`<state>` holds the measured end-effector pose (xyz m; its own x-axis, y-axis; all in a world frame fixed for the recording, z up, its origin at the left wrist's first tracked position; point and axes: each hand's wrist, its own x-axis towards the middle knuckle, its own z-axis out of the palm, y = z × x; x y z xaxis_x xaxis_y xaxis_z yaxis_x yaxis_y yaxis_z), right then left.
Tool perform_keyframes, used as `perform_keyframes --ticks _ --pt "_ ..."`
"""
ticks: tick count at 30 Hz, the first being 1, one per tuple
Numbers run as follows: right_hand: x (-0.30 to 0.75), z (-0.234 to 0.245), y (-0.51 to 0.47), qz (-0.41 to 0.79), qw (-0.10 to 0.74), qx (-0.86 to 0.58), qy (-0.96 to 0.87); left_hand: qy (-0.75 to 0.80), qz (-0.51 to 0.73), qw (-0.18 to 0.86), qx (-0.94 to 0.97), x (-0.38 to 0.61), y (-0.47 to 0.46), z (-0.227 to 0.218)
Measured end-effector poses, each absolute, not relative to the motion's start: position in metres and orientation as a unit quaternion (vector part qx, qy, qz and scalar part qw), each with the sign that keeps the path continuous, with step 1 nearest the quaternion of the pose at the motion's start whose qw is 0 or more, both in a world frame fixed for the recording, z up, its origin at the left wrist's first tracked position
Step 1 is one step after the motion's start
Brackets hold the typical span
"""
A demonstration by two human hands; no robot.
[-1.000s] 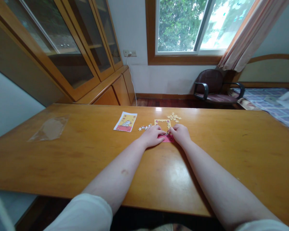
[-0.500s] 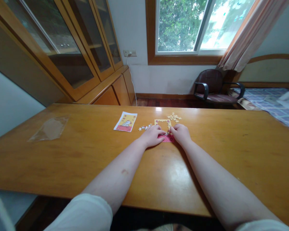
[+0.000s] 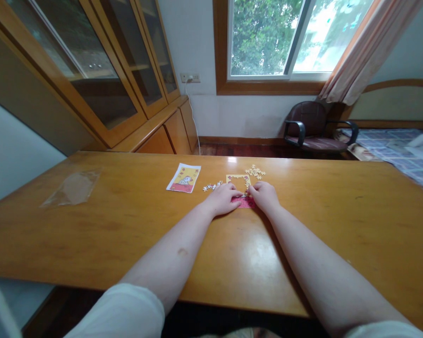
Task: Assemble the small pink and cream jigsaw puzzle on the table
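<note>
A small jigsaw puzzle (image 3: 238, 180) with a yellow border and a pink lower part lies on the wooden table (image 3: 127, 225), its middle unfilled. My left hand (image 3: 223, 199) rests on its left lower side, fingers curled and pressed down on the pieces. My right hand (image 3: 266, 195) sits at its right lower corner, fingertips pinched against the puzzle's edge; what they hold is too small to make out. Loose pieces lie in two small heaps, one (image 3: 212, 186) just left of the puzzle and one (image 3: 255, 172) behind it to the right.
A picture card (image 3: 184, 178) with a yellow and red drawing lies left of the puzzle. A clear plastic bag (image 3: 71, 188) lies far left on the table. Behind stand a glass-door cabinet (image 3: 102, 75), a dark armchair (image 3: 312, 126), a window and a bed at right.
</note>
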<state>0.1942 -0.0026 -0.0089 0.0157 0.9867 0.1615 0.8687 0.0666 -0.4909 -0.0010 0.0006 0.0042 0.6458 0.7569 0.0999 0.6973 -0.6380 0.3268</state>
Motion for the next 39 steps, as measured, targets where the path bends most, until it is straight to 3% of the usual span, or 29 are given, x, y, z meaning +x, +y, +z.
perform_keyframes --ticks 7,15,22,33,39 --pt "0.195 -0.01 -0.002 0.12 0.245 -0.673 -0.688 0.423 0.134 0.132 0.886 0.0 -0.001 0.009" --pt "0.196 -0.011 -0.001 0.131 0.249 -0.677 -0.681 0.668 0.123 0.095 0.728 -0.031 0.014 0.025" --pt "0.198 -0.013 0.001 0.126 0.258 -0.672 -0.683 0.754 0.054 0.101 0.647 -0.05 0.02 0.032" --pt "0.199 -0.013 0.001 0.117 0.253 -0.675 -0.684 0.744 0.077 0.17 0.641 -0.052 0.027 0.019" --pt "0.198 -0.012 0.001 0.118 0.253 -0.674 -0.684 0.73 0.057 0.144 0.666 -0.052 0.025 0.022"
